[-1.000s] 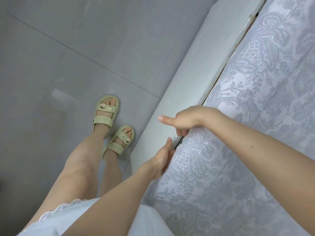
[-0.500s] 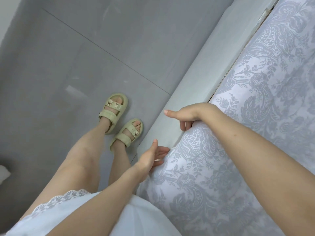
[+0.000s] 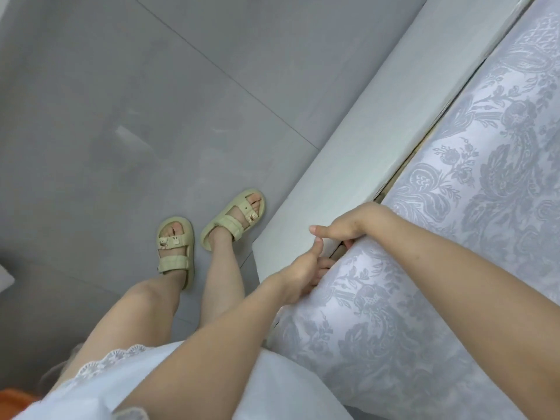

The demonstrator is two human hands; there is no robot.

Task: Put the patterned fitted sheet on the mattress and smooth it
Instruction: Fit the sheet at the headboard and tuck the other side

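The patterned fitted sheet, white with a grey floral print, covers the mattress on the right and wraps over its near edge. My right hand grips that edge with its fingers curled down into the gap beside the bed frame and its thumb sticking out. Just below it, my left hand pushes its fingers in under the sheet-covered edge, thumb raised and touching the right thumb. The fingertips of both hands are hidden in the gap.
The pale bed frame runs diagonally between mattress and grey tiled floor. My feet in pale green sandals stand close beside the frame. An orange thing shows at the lower left corner.
My left hand, open and spread off the edge before, has moved up against the mattress edge under the right hand. My feet have stepped along the bed.
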